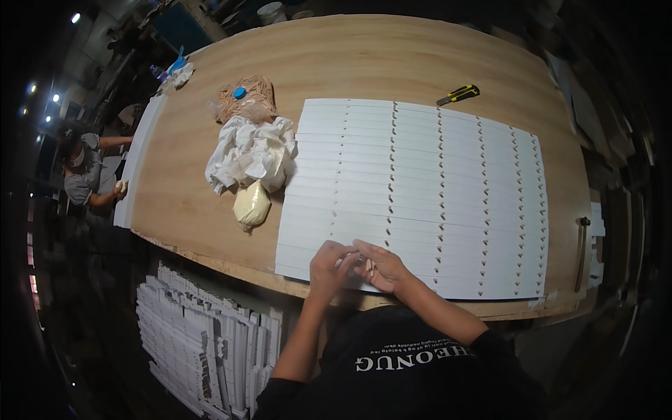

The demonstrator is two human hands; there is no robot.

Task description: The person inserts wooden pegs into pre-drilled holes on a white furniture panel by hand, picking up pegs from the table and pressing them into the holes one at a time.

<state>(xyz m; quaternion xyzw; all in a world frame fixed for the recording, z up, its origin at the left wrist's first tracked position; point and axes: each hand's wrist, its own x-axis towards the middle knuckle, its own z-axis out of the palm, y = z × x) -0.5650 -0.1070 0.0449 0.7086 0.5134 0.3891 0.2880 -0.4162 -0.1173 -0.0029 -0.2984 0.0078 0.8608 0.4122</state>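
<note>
White boards (362, 205) lie side by side on the wooden table, with columns of small wooden dowels (441, 195) standing out of them. The leftmost column shows small dark holes. Over the near left part of the boards, my right hand (386, 268) has several loose dowels (370, 266) in its partly curled fingers. My left hand (331, 265) meets it at the fingertips; whether a dowel is between its fingers is hidden by blur. Left of the boards lie a bag of dowels (262, 90), a crumpled white bag (247, 144) and a bag of pale yellow material (252, 206).
A utility knife (458, 95) lies beyond the boards, and a hammer (581, 252) at the table's right end. Stacked white strips (184, 336) stand below the near left edge. A co-worker (86, 168) is at the far left, beside a white board (140, 157).
</note>
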